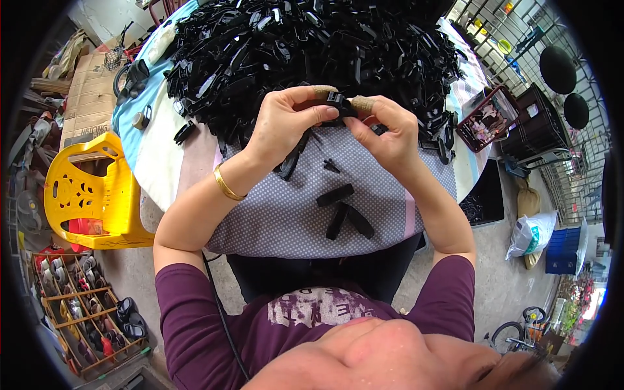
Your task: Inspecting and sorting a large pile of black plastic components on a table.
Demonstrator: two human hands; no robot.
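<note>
My left hand (283, 123) and my right hand (389, 127) meet above the table, both pinching one small black plastic clip (338, 103) between thumbs and taped index fingertips. A gold bangle (225, 184) sits on my left wrist. Behind the hands a large heap of black plastic parts (305, 45) covers the far half of the table. Three black pieces (344, 209) lie loose on the grey dotted cloth (273, 214) near the table's front edge, below my hands.
A yellow plastic chair (97, 195) stands left of the table, with a shoe rack (91, 305) below it. A dark red basket (486, 118) and black crates (536, 127) stand at the right. Sacks (530, 234) and a blue bin (564, 250) sit on the concrete floor.
</note>
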